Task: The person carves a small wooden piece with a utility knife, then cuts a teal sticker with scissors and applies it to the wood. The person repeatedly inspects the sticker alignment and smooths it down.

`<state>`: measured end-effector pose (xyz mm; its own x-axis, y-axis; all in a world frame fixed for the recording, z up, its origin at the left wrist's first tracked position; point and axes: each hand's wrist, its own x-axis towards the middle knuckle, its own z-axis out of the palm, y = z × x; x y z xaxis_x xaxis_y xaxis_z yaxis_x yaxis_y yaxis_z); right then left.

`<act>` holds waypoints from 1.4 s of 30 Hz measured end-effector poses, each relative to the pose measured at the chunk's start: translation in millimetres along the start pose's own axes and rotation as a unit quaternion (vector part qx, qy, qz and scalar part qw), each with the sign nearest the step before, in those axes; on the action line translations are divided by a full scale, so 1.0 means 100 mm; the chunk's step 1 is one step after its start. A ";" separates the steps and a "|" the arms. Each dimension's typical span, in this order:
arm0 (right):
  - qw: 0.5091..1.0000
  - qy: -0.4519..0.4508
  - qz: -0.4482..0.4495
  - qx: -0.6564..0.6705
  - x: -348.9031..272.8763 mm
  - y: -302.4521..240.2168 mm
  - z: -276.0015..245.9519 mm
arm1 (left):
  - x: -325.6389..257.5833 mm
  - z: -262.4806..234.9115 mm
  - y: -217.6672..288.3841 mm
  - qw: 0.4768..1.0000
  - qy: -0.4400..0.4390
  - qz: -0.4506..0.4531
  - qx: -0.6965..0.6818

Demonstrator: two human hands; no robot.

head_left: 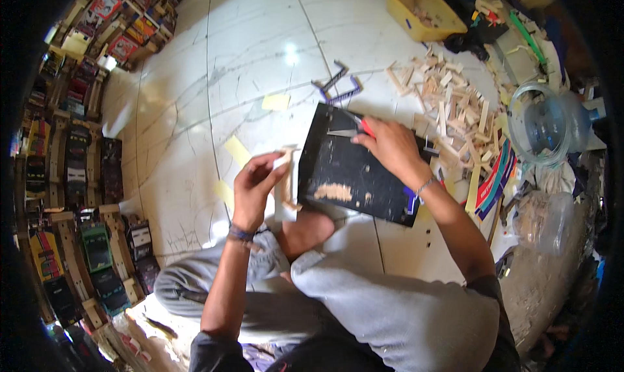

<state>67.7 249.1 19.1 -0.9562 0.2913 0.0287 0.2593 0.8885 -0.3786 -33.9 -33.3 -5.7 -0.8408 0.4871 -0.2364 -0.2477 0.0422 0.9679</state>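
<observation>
From my head camera, my left hand (pixel 255 180) pinches a small wooden frame (pixel 285 180) and holds it up over my knee. My right hand (pixel 390 144) is closed around a red-handled cutter (pixel 361 126), resting on a black board (pixel 354 167) beside the frame. The yellow tub (pixel 408 13) has wood bits inside. The clear jar (pixel 545 122) lies on its side with a few bits in it. A pile of wood sticks (pixel 448 102) sits on the white tile floor (pixel 260 53). Toy trucks (pixel 97 248) line the left side
</observation>
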 end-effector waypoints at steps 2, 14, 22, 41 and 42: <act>1.000 -0.014 0.023 -0.007 0.02 0.06 -0.05 | -0.07 -0.13 0.05 0.989 -0.001 -0.027 -0.146; 0.991 0.040 0.115 0.051 -0.48 0.20 -0.18 | -0.22 -0.33 0.27 0.999 0.017 -0.010 -0.039; 0.981 0.035 0.156 0.111 -0.63 0.17 -0.14 | 0.14 0.46 0.08 0.956 -0.116 0.189 0.191; 0.996 -0.062 -0.061 0.032 -1.22 -0.29 0.23 | 0.58 0.26 0.16 0.759 -0.313 0.360 0.444; 0.995 -0.077 -0.059 0.013 -1.22 -0.30 0.26 | 0.60 0.25 0.14 0.761 -0.315 0.349 0.446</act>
<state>173.1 177.7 3.1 -0.9898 0.1256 -0.0676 0.1422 0.9030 -0.4055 -75.8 17.9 -4.1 -0.1493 0.9726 0.1780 0.8158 0.0194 0.5780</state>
